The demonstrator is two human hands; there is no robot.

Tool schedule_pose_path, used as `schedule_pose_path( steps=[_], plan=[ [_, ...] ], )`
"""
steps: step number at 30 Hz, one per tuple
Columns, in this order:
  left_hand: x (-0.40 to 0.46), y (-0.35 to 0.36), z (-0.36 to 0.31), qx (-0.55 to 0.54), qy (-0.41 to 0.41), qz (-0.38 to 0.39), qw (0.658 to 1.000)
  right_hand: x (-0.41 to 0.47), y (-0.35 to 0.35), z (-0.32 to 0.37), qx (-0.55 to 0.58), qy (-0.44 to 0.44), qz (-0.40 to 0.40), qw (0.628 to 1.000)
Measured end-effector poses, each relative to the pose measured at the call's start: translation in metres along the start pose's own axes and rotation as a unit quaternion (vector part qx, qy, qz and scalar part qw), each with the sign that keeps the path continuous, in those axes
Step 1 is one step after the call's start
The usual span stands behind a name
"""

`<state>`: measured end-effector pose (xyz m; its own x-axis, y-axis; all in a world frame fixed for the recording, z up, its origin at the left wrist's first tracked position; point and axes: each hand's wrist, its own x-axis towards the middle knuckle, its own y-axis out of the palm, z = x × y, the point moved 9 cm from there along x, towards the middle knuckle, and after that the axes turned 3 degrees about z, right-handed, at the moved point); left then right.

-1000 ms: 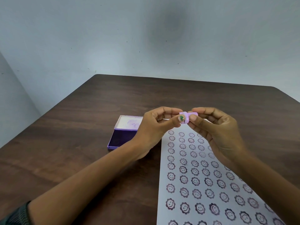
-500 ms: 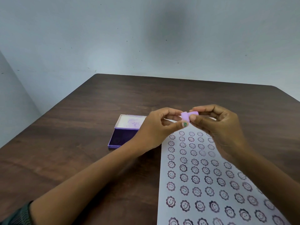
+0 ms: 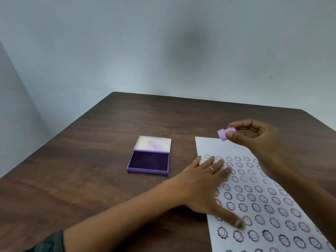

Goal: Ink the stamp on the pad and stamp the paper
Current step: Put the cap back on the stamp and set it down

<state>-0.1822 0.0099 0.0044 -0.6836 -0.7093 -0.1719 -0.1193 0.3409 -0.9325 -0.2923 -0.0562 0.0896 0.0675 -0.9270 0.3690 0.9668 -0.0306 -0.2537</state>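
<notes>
Right hand (image 3: 254, 137) pinches the lilac stamp (image 3: 224, 133) in the air over the bare top strip of the paper (image 3: 209, 146). Left hand (image 3: 209, 180) lies flat, fingers spread, pinning the sheet's left edge. Ink pad (image 3: 148, 161) sits open on the table (image 3: 91, 160), left of the sheet. I see risks: a dry stamp prints faint; a tilted one smears; lifting my left palm lets the sheet skid.
</notes>
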Motion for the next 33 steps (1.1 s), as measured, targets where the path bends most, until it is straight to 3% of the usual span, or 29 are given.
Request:
schedule_pose_path(
  steps=[12,16,20,27,33],
  plan=[
    [-0.009,-0.025,-0.011,-0.021,0.030,-0.094,0.995,0.019,0.085,0.003,-0.246,-0.058,0.146,0.957],
    [-0.034,-0.045,-0.010,-0.038,0.067,-0.132,0.988,0.020,0.102,-0.006,-0.267,-0.065,0.175,0.945],
    [-0.067,-0.066,0.005,-0.056,0.086,-0.222,0.970,0.020,0.102,-0.006,-0.275,-0.062,0.201,0.938],
    [-0.120,-0.088,0.107,-0.060,-0.065,-0.304,0.949,0.032,0.118,0.020,-0.284,-0.085,0.203,0.933],
    [-0.149,-0.060,0.184,-0.134,-0.229,-0.179,0.947,0.038,0.173,0.018,-0.333,-0.093,0.270,0.899]
  ],
)
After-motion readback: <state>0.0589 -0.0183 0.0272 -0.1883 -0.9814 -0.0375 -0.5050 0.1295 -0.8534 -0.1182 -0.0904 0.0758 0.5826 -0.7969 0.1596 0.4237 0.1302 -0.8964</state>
